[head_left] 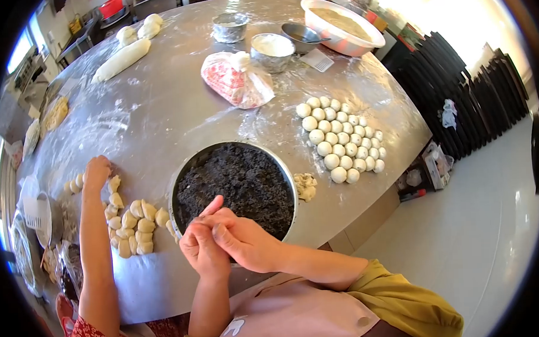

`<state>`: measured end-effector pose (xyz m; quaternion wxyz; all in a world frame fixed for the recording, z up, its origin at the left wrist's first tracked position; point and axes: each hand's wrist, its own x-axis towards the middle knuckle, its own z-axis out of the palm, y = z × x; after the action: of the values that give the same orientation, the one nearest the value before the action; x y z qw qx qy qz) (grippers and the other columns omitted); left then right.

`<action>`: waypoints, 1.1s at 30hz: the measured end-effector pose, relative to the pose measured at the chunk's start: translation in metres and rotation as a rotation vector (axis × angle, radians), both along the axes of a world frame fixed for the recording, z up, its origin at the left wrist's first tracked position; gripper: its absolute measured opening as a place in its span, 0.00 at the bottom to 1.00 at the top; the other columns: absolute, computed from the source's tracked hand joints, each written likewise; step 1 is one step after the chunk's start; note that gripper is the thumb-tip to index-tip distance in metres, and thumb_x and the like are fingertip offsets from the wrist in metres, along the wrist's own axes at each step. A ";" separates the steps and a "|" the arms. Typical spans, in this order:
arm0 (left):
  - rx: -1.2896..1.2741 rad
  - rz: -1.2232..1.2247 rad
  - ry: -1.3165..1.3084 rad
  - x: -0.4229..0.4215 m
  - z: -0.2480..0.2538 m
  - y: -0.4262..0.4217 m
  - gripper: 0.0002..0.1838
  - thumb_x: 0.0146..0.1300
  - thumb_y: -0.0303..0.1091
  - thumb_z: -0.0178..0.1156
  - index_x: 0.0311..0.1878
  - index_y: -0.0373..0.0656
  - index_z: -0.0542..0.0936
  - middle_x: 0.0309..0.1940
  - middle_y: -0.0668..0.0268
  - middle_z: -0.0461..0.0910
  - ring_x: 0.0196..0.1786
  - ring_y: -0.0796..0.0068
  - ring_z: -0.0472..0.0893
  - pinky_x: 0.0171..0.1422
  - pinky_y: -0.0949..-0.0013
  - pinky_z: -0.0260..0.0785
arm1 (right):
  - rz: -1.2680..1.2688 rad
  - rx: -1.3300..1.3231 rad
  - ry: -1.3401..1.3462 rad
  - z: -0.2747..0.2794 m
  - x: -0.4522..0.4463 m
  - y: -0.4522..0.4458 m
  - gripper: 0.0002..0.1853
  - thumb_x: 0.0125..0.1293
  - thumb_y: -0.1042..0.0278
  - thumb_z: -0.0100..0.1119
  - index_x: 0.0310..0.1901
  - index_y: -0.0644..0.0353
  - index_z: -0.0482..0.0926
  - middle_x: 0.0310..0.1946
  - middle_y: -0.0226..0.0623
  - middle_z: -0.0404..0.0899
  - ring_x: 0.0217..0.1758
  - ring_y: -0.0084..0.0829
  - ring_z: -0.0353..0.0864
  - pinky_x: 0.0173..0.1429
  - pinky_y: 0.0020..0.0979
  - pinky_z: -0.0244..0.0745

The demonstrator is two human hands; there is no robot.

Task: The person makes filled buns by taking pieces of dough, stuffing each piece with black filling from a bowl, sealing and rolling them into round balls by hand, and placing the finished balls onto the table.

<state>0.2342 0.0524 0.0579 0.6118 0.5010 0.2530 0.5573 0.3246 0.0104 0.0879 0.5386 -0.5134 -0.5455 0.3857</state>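
Over the near rim of a large metal bowl (293,197) of dark, crumbly filling (231,182), my two hands are pressed together. My left hand (202,251) is closed underneath, its fingers curled. My right hand (248,240) wraps over it, thumb bent inward. Whatever lies between the palms is hidden. To the left of the bowl sit several small dough pieces (142,226) in rows. Right of the bowl is a lump of crumbly dough (306,187). Farther right, several round white dough balls (338,139) are grouped together.
A co-worker's hand (97,171) reaches to dough pieces at the left. Behind the bowl stand a red-and-white plastic bag (237,80), flour tin (272,52), another tin (229,28), and wide basin (360,43). A dough roll (122,61) lies at back left. Black trays (451,91) stand rightward.
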 end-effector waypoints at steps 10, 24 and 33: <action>-0.235 -0.174 -0.167 -0.033 0.007 0.009 0.39 0.65 0.63 0.46 0.66 0.39 0.62 0.61 0.55 0.69 0.62 0.59 0.70 0.63 0.59 0.66 | -0.519 -0.341 0.774 -0.003 0.166 -0.025 0.16 0.70 0.55 0.38 0.50 0.53 0.71 0.40 0.38 0.76 0.35 0.32 0.77 0.35 0.32 0.72; -0.432 0.128 0.143 -0.111 -0.009 -0.013 0.18 0.73 0.44 0.44 0.59 0.44 0.70 0.53 0.65 0.74 0.55 0.70 0.74 0.56 0.68 0.67 | -0.929 -1.101 -1.030 -0.043 0.463 -0.076 0.30 0.67 0.38 0.38 0.53 0.55 0.76 0.50 0.42 0.79 0.58 0.44 0.74 0.65 0.53 0.56; -0.472 0.055 0.136 -0.101 -0.004 -0.024 0.19 0.74 0.45 0.42 0.57 0.42 0.70 0.49 0.65 0.76 0.51 0.70 0.76 0.53 0.68 0.69 | -0.850 -1.071 -0.679 -0.080 0.487 -0.067 0.34 0.71 0.38 0.28 0.67 0.54 0.63 0.68 0.46 0.61 0.72 0.46 0.58 0.74 0.46 0.49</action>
<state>0.1336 0.0288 0.0535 0.6781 0.3737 0.4303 0.4640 0.8118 -0.0569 0.0078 0.1209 -0.9608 -0.1750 0.1780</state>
